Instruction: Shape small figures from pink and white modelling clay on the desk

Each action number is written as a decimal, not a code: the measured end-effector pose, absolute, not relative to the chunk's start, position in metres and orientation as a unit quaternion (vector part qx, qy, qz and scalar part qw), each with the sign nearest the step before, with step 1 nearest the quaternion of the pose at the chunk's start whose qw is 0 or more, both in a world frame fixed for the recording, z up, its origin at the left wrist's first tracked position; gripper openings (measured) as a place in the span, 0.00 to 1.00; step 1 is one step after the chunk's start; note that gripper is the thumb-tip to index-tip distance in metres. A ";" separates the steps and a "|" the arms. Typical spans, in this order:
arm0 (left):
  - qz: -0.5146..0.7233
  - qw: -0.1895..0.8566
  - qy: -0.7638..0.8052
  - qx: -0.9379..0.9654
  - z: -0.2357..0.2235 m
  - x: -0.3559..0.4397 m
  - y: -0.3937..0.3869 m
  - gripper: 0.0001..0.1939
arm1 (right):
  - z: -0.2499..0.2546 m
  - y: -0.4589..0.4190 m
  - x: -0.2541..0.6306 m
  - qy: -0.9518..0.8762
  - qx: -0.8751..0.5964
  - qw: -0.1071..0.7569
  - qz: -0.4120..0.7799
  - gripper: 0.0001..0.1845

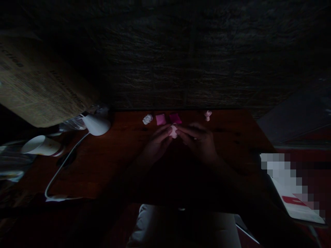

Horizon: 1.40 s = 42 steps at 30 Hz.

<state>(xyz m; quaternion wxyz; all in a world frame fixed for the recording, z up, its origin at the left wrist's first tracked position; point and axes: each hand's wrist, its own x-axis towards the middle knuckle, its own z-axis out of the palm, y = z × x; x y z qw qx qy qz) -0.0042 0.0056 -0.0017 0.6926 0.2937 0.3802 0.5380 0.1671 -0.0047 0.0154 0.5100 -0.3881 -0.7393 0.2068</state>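
Note:
My left hand [157, 143] and my right hand [200, 141] meet over the wooden table [116, 165]. Between their fingertips is a small pale pink lump of what looks like modelling clay [174, 131], pinched from both sides. Just beyond it lie a magenta square piece [176, 118] and a light pink square piece [160, 119]. A crumpled whitish lump [147, 119] rests to their left. Further right, a small pink shaped piece [207, 115], wider at the top, stands near the back edge. Dim light hides much of the palms and forearms.
A white cone-shaped object [97, 124] with a cable [59, 172] stands at the left, near a tipped paper cup [42, 145]. A printed brown paper bag [43, 79] is behind them. The dark textured wall [165, 62] borders the table's back. A white-and-red object [292, 199] lies at the right.

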 end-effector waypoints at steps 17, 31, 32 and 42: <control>0.591 0.661 0.338 0.315 0.000 -0.004 0.004 0.16 | 0.008 0.001 0.167 -0.742 -0.376 0.517 0.202 0.10; 0.606 0.634 0.326 0.352 -0.002 -0.006 0.003 0.13 | 0.002 0.001 0.162 -0.734 -0.363 0.559 0.130 0.12; 0.608 0.631 0.325 0.356 -0.002 -0.006 0.003 0.14 | 0.002 0.001 0.162 -0.735 -0.356 0.563 0.127 0.11; 0.641 0.545 0.346 0.415 -0.005 0.001 0.001 0.18 | 0.001 0.002 0.159 -0.732 -0.362 0.565 0.119 0.10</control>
